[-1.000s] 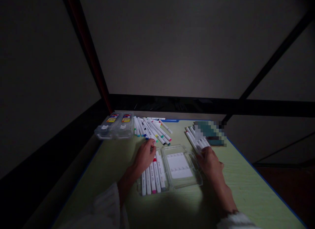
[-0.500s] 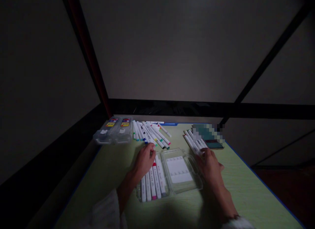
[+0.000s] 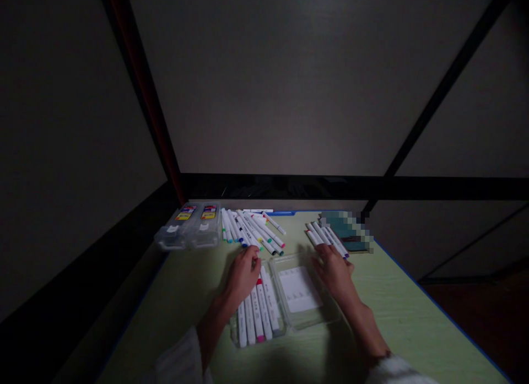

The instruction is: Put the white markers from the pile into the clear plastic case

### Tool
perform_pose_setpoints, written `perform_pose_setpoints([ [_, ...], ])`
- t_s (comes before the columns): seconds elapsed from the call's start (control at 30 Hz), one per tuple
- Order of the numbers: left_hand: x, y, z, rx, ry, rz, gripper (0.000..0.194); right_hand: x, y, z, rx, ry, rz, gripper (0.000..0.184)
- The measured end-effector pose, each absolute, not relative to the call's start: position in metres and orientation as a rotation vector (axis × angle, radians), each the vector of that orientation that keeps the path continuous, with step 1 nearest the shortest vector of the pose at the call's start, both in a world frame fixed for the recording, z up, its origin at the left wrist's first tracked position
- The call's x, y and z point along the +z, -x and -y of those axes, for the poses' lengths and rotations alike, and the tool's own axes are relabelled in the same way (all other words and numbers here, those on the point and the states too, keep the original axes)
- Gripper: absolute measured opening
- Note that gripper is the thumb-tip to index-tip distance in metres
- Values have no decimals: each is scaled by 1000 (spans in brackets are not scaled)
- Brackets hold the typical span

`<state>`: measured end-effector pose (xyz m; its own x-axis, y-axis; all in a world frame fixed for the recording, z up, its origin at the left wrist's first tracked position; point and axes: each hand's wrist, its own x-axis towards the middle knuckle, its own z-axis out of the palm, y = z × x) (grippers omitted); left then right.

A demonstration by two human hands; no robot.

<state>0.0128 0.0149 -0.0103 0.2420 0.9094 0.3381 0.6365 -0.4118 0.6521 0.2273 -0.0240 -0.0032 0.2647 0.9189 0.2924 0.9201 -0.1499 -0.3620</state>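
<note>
We have five markers [image 3: 257, 313] showing in the open case [image 3: 306, 317], loose markers [image 3: 250, 228] outside; whether the curled fingers of our left hand [image 3: 242, 275] or right hand [image 3: 335, 274] hold any, we cannot tell.

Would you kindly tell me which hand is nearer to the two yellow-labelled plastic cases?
Left. In view, the left hand is below and right of the yellow-labelled plastic cases; the right hand is farther right, beside the rightmost markers.
</note>
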Motion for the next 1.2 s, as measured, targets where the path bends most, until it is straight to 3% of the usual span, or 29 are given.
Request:
perform_pose_setpoints([
  [0.63, -12, -13, -16, 927, -2111, -1419, 19, -2, -190, -37, 232, 2067, 1931, 33],
  [1.2, -14, -14, -16, 942, -2124, -1394, 18, -9, -183, -56, 233, 2034, 2012, 33],
])
